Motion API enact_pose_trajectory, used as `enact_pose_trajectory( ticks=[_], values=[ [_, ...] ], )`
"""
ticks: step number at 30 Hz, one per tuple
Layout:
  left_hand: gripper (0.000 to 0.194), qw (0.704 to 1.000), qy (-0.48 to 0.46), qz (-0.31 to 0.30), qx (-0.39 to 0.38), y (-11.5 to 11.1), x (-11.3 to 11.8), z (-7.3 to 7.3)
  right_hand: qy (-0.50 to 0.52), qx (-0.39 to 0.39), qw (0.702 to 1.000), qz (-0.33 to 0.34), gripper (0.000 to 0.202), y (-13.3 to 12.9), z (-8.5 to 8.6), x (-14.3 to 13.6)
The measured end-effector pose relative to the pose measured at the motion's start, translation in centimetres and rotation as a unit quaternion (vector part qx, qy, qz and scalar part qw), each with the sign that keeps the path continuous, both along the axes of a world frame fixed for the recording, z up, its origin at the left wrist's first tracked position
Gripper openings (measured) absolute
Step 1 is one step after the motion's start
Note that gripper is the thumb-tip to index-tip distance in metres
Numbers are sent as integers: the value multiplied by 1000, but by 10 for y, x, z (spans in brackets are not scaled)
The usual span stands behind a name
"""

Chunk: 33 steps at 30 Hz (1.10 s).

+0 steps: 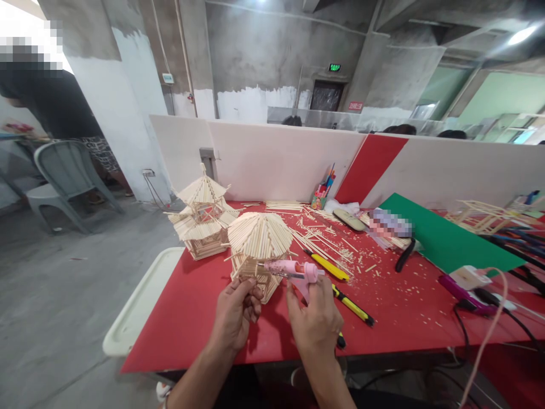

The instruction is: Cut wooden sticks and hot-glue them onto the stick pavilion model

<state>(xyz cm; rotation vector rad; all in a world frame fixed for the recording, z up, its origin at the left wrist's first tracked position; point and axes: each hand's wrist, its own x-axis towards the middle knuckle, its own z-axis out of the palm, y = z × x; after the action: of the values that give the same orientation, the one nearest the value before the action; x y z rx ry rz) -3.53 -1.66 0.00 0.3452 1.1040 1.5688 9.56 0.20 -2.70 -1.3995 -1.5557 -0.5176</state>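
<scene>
I see my right hand point(317, 318) clenched around a pink glue gun point(293, 271), its nozzle pointing left at the small stick model point(258, 250) with the round domed roof. That model stands on the red worktop point(204, 318), near its front edge, just ahead of both hands. My left hand point(234, 312) is at the model's base, its fingers point(251, 295) curled in and touching the lower sticks; whether they pinch a loose stick I cannot tell.

I count two stick models close by: the domed one, and behind it to the left a taller two-tiered pagoda point(203, 218), the two nearly touching. A third stick frame point(481, 216) lies far right. Two yellow-and-black utility knives rest right of the glue gun: one point(327, 266) just beyond it, the other point(352, 305) nearer me. Loose sticks point(327, 241) and offcuts are scattered over the middle of the worktop, too many to count. One cup of pens point(320, 196) stands against the white partition point(276, 159). One green sheet point(443, 238) lies to the right, with a purple tool point(462, 292) and cables in front of it. A cream tray point(140, 307) sticks out at the worktop's left edge.

The room has bare concrete walls and a grey floor. One grey plastic chair point(63, 176) stands at left, a person point(55, 108) in dark clothes beside it.
</scene>
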Motion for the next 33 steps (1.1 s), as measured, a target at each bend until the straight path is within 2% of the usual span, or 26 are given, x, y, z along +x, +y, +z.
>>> enact_pose_trajectory(
  ticks=[18, 33],
  values=[
    [22, 1000, -20, 2, 5, -1, -1, -2, 2, -1, 1000, -1, 31, -1, 1, -1],
    [28, 998, 6, -40, 42, -1, -1, -4, 0, 1, 1000, 2, 34, -2, 2, 0]
  ],
)
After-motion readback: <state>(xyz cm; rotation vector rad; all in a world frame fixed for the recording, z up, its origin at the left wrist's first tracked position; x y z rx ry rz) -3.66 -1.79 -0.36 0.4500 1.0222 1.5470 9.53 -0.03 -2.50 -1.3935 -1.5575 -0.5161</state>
